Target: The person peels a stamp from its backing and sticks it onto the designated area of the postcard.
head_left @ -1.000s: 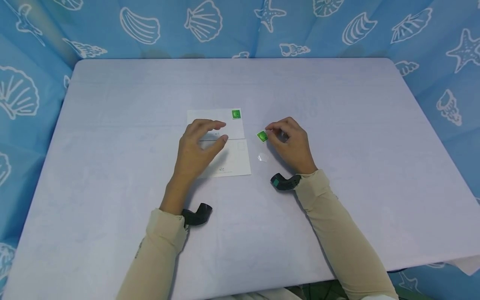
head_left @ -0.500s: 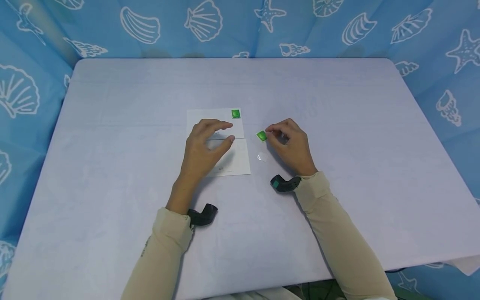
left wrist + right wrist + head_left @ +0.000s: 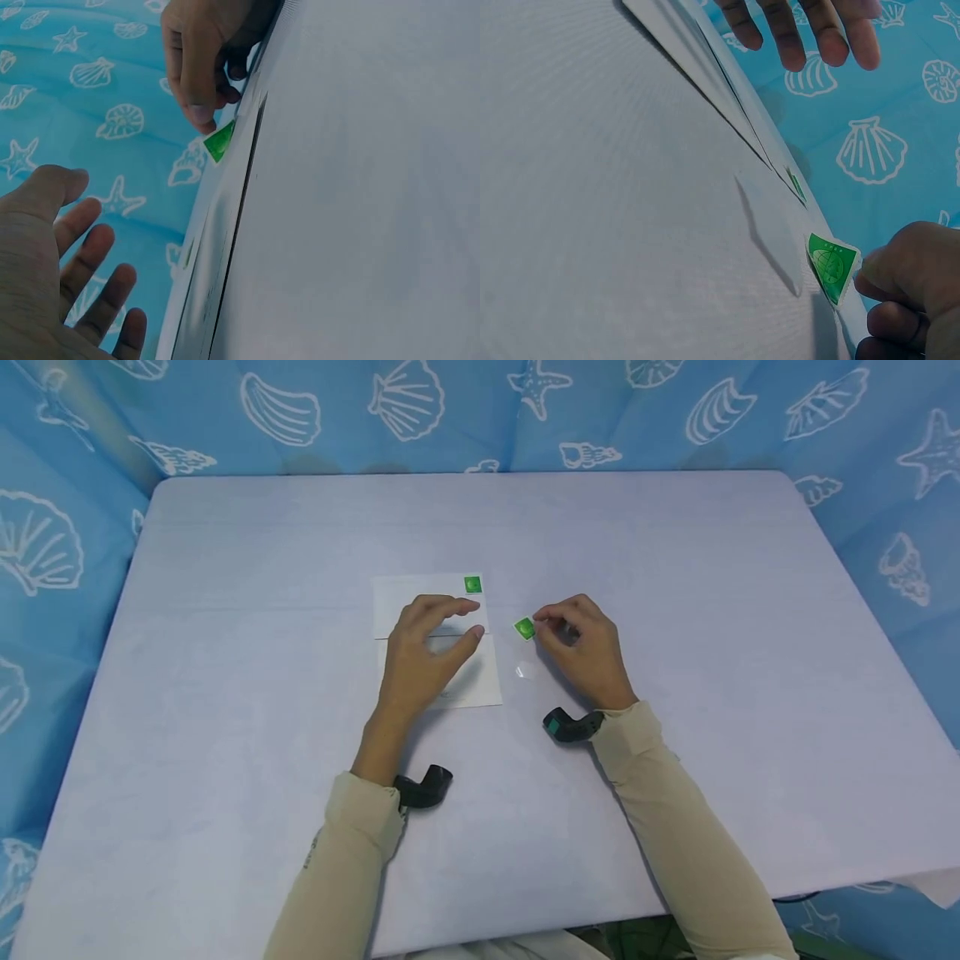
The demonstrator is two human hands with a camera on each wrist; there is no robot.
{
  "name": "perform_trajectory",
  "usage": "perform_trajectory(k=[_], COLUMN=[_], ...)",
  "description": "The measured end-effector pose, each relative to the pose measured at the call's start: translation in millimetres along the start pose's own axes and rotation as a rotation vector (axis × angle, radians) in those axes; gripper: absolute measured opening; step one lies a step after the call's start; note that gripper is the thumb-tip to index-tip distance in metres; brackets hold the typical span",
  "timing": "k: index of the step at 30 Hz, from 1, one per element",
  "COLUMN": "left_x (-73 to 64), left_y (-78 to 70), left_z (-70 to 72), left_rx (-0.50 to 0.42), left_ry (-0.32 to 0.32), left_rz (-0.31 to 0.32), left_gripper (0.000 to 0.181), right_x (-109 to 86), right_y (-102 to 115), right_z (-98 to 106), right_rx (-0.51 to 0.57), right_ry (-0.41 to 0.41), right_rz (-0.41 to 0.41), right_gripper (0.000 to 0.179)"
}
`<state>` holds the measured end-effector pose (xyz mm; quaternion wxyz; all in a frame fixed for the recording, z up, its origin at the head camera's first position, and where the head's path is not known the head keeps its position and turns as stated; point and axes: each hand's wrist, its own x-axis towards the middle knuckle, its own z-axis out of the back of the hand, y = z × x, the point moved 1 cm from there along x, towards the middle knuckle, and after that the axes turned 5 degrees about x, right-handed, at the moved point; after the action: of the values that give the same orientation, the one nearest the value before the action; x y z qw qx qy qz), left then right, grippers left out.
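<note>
My right hand [image 3: 585, 647] pinches a small green postage stamp [image 3: 524, 628] by one edge between thumb and forefinger. In the right wrist view the stamp [image 3: 831, 266] shows a pale printed globe and a white perforated border. My left hand [image 3: 423, 656] hovers over two white cards or envelopes, thumb and fingers apart, holding nothing. The upper white piece [image 3: 390, 597] bears another green stamp [image 3: 472, 584] in its top right corner. Against it lies the lower white piece [image 3: 483, 681], partly hidden by my left hand.
A small clear scrap, perhaps backing film [image 3: 526, 671], lies on the table right of the lower white piece. Both wrists carry a black camera mount. The white-covered table [image 3: 712, 610] backs onto a blue curtain [image 3: 480, 418] with shell prints.
My left hand has slid to the right over the white pieces, closer to the stamp, fingers still spread. The right hand and its stamp have hardly moved.
</note>
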<state>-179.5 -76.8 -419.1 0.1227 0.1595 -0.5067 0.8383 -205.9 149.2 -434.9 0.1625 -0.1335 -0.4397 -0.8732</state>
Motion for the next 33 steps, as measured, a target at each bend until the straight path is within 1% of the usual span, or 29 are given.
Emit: perform_trajectory(k=[4, 7, 11, 16, 21, 25, 30, 33], left_x=[1.3, 1.5, 2.0, 2.0, 3.3, 3.7, 4.5, 4.4], left_y=[-1.8, -4.0, -7.3, -8.4, -8.3, -7.5, -8.2, -8.8], left_z=[-5.1, -8.1, -10.7, -12.4, -12.8, -14.5, -16.9, -18.1], left_rx=[-0.015, -0.014, -0.016, -0.008, -0.03, -0.041, -0.031, -0.017], left_ry=[-0.008, -0.018, -0.015, -0.008, -0.017, -0.012, -0.017, -0.019], left_rz=[-0.015, -0.043, -0.061, -0.045, -0.026, -0.013, -0.035, -0.036], left_gripper=[0.026, 0.025, 0.026, 0.026, 0.026, 0.026, 0.026, 0.026], right_x=[1.2, 1.9, 2.0, 1.2, 0.2, -0.8, 0.1, 1.1], right_y=[-0.4, -0.9, -1.1, -1.5, -0.2, -0.3, -0.6, -0.4], right_z=[-1.0, -1.5, -0.7, -0.1, -1.2, -1.8, 0.2, 0.8], right_rx=[0.011, 0.007, -0.005, -0.006, 0.005, 0.006, 0.0, 0.004], right_ry=[0.001, 0.01, 0.009, 0.014, 0.012, 0.018, 0.01, 0.014], right_rz=[-0.009, -0.009, -0.006, -0.01, -0.016, -0.017, 0.003, 0.01], right_gripper=[0.011, 0.012, 0.012, 0.011, 0.011, 0.012, 0.011, 0.011])
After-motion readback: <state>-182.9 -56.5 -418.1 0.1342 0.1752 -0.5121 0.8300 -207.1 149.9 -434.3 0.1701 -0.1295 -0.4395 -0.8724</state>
